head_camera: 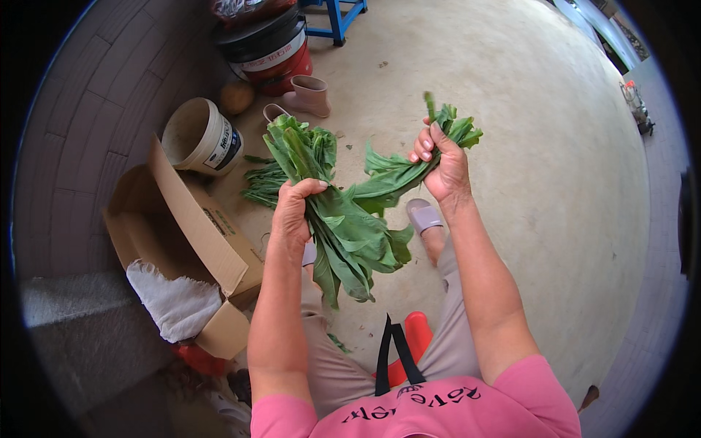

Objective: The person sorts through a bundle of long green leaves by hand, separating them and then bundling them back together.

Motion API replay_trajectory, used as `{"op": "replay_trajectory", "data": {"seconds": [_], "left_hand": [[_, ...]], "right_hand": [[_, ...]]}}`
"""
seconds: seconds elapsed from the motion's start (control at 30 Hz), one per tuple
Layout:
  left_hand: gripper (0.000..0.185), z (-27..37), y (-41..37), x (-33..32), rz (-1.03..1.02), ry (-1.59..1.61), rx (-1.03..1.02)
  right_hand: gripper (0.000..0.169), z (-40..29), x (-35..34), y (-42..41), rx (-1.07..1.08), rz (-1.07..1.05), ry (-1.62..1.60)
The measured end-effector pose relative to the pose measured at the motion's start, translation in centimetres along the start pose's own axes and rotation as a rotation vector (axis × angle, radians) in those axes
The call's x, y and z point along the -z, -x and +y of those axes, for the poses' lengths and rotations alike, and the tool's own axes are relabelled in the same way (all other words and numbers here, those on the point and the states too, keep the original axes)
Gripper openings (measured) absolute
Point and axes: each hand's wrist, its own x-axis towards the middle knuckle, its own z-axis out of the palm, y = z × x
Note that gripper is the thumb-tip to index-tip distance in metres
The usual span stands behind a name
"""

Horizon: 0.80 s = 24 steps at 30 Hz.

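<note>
My left hand (296, 208) is closed around a thick bunch of long green leafy vegetables (350, 230), whose cut stem ends point up and away while the broad leaves hang toward my legs. To its right, my right hand (443, 159) grips a smaller bunch of the same leafy greens (394, 175); its stems stick out above my fist and its leaf tips reach across to the larger bunch. Beyond my left hand, a pile of thin green stalks or beans (263, 183) lies on the floor, partly hidden behind the held leaves.
At left are an open cardboard box (200, 230) with a white cloth (172, 301) over its edge, and a white bucket (224, 142) on its side. Farther back stand a pink boot (309, 97), a red bucket (279, 63) with a black lid and a blue metal frame (337, 24). Something red (419, 334) is between my thighs.
</note>
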Motion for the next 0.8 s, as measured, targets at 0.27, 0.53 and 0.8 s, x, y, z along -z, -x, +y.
{"op": "replay_trajectory", "data": {"seconds": [0.27, 0.53, 0.8], "left_hand": [[0.017, -0.3, -0.7, 0.9, -0.051, 0.077, 0.075], [0.013, -0.1, -0.1, -0.2, -0.106, 0.046, 0.056], [0.027, -2.0, 0.0, -1.9, -0.094, -0.172, -0.033]], "right_hand": [[0.014, 1.0, -1.4, 0.6, 0.021, 0.170, 0.513], [0.024, 2.4, -1.5, 0.6, 0.011, 0.048, 0.631], [0.018, 4.2, -2.6, 1.4, -0.005, 0.031, 0.736]]}}
